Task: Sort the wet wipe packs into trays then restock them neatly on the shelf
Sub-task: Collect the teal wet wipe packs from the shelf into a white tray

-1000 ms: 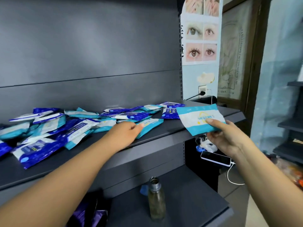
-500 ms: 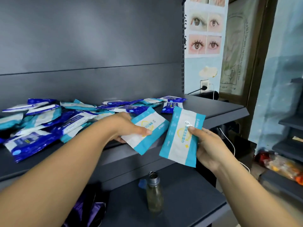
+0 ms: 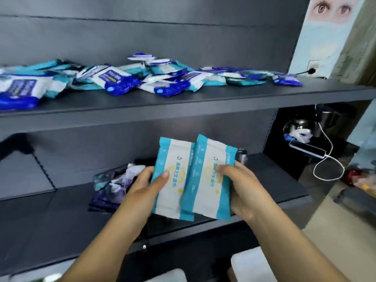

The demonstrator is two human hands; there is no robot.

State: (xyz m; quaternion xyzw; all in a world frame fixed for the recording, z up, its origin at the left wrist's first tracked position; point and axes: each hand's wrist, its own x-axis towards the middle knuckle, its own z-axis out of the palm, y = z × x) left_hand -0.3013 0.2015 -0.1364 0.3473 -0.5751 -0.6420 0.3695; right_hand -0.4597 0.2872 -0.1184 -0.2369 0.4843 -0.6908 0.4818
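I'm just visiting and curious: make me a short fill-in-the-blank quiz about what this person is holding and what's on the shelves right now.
1. Each hand holds one light blue and white wipe pack, so ____ packs are held in all.
2. The left hand holds the left pack; the right hand holds the right pack, whose edge lies ____ the left pack's edge.
3. The loose pile of packs lies on the ____ shelf.
4. A white cable is plugged into the ____.

Missing words: two; over; upper; phone
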